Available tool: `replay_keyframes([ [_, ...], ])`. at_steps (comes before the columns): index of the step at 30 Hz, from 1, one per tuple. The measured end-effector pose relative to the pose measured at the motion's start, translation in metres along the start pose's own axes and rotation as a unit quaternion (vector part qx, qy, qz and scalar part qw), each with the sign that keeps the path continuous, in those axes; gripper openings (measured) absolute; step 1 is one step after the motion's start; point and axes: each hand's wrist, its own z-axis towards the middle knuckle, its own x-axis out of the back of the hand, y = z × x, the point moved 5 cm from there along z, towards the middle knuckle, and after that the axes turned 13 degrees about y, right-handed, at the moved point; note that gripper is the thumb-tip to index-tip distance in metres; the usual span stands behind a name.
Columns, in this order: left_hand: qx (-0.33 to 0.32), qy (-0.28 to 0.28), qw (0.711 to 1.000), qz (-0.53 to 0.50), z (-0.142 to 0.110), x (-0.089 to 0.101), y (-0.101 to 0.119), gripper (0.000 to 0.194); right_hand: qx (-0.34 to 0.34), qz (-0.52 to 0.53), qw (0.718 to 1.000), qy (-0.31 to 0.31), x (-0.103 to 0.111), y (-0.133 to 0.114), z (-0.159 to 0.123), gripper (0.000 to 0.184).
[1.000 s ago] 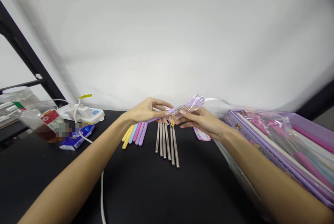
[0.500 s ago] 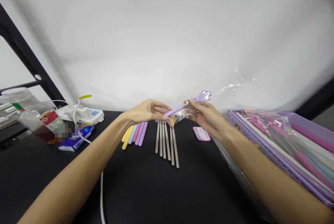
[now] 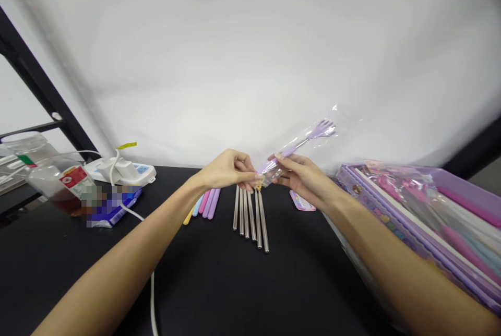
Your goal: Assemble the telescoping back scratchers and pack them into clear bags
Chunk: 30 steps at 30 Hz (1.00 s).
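Note:
A purple back scratcher with a hand-shaped head and a short metal rod lies inside a clear plastic bag. My right hand grips its purple handle through the bag, the head tilted up to the right. At the handle's lower end, my left hand pinches the bag between thumb and fingers. Beneath the hands, several metal tubes lie side by side on the black table, their far ends partly covered. Left of them sit several coloured handles, yellow, blue, pink and purple, partly behind my left hand.
A purple box with bagged pink and blue items stands at right. Near it lies a small pink card. At left are a clear jar, a white power strip, a blue packet and a white cable.
The back scratcher has slid deeper into the bag, up and to the right, its metal rod now showing. My left hand has moved from the handle to the bag's lower end.

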Motion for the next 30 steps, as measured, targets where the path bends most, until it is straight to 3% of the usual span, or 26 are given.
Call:
replay_keyframes([
  [6, -0.024, -0.075, 0.996, 0.050, -0.008, 0.000, 0.007, 0.032, -0.013, -0.002, 1.000, 0.010, 0.003, -0.001, 0.001, 0.020],
  [9, -0.041, -0.107, 0.993, 0.006, -0.013, 0.005, 0.012, 0.069, -0.019, 0.028, 0.999, 0.035, 0.011, -0.004, 0.002, 0.017],
  [11, -0.069, -0.106, 0.992, -0.015, -0.013, 0.006, 0.016, 0.079, -0.033, 0.035, 0.998, 0.030, 0.012, -0.003, 0.002, 0.016],
  [16, -0.119, -0.061, 0.991, 0.023, -0.008, -0.003, 0.018, 0.025, -0.052, 0.003, 0.998, -0.036, 0.003, 0.001, -0.001, 0.018],
  [20, -0.097, 0.004, 0.995, 0.012, -0.005, -0.005, 0.013, 0.031, -0.042, -0.051, 0.994, -0.084, -0.004, 0.004, -0.005, 0.020],
  [25, -0.064, -0.028, 0.997, 0.011, -0.005, -0.008, 0.006, 0.037, -0.037, -0.088, 0.991, -0.092, -0.008, 0.005, -0.008, 0.024],
  [27, -0.055, -0.039, 0.998, 0.011, -0.005, -0.007, 0.004, 0.040, -0.025, -0.093, 0.994, -0.055, -0.006, 0.002, -0.006, 0.027],
  [30, -0.040, -0.063, 0.997, 0.033, -0.007, -0.007, 0.003, 0.043, 0.012, -0.073, 0.996, 0.050, 0.006, -0.005, -0.001, 0.032],
])
